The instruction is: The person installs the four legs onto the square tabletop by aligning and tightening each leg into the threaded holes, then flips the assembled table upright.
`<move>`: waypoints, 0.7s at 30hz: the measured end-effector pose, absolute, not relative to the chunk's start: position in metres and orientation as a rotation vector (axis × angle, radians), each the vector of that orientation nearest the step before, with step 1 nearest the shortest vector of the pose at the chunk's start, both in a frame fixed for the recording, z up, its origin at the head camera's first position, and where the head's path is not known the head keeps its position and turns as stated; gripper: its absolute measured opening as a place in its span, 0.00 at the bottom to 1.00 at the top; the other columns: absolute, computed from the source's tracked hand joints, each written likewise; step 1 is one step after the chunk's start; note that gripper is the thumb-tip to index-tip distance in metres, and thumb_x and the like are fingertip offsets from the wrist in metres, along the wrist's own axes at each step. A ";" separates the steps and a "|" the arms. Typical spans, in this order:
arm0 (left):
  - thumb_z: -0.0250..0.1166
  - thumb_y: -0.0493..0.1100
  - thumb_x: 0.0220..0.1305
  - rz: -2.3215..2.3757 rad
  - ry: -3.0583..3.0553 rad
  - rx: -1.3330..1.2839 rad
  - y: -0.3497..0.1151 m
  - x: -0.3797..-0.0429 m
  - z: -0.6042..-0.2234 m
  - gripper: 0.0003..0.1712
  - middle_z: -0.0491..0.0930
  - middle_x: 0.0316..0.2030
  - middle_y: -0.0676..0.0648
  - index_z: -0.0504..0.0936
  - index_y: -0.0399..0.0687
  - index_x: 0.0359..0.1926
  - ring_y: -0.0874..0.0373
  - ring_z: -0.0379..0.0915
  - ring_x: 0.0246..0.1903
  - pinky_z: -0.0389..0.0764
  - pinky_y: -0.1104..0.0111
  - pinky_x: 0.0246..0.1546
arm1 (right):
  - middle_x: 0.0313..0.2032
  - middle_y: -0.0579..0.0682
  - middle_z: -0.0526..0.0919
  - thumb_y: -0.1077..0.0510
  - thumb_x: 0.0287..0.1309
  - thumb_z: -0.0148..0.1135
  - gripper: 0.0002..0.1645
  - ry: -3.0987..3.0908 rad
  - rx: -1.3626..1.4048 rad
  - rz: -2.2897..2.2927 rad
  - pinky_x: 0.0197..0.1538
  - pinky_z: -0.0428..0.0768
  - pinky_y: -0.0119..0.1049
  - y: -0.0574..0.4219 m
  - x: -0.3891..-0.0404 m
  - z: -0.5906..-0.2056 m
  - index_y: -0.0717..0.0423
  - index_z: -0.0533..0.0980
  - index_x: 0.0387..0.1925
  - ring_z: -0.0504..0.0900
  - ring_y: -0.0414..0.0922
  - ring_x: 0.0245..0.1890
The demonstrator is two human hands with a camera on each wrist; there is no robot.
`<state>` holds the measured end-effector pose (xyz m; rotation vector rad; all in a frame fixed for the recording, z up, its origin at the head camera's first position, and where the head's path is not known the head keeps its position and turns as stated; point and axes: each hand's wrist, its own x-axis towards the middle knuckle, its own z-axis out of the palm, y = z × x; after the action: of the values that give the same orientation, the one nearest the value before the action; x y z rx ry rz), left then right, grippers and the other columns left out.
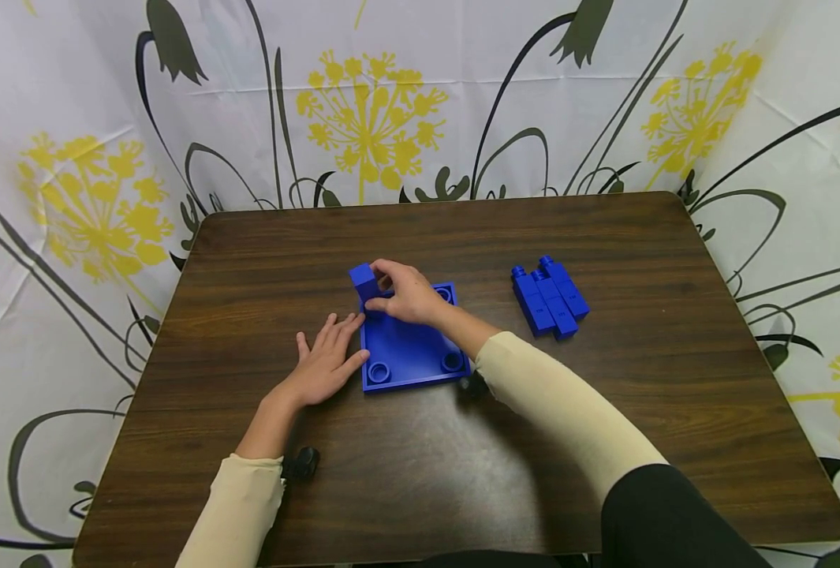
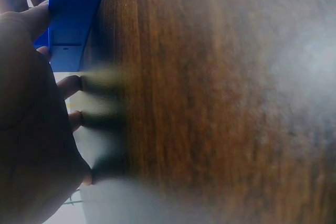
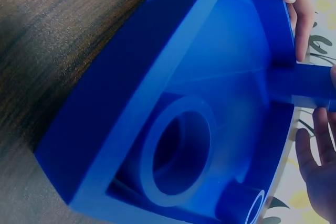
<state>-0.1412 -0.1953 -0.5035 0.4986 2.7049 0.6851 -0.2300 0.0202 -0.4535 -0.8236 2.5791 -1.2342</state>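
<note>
Head view: your right hand [image 1: 408,295] pinches the blue leg [image 1: 364,281] upright at the socketed panel's [image 1: 408,347] far-left corner, left hand [image 1: 322,364] spread alongside.

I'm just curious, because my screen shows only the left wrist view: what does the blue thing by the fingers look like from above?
Observer: It's a shallow blue tray; round sockets show in three of its corners.

Visitor: And what's going on in the fourth corner?

Observer: At that far left corner, the right grip holds a blue post.

Visitor: Are there more pieces around?

Observer: Yes, three other posts lie side by side on the table, right of the tray.
</note>
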 end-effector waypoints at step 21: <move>0.44 0.64 0.75 0.689 2.717 0.503 -0.193 -0.140 -0.501 0.38 0.43 0.77 0.46 0.44 0.62 0.78 0.44 0.25 0.75 0.20 0.31 0.58 | 0.37 0.49 0.80 0.49 0.52 0.75 0.24 2.812 -0.655 -1.185 0.42 0.76 0.36 0.011 -0.218 -0.456 0.53 0.74 0.45 0.81 0.43 0.40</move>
<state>-0.1396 -0.1935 -0.5013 0.5034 2.7167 0.6891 -0.2180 0.0107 -0.4557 -0.6546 2.8121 -1.1846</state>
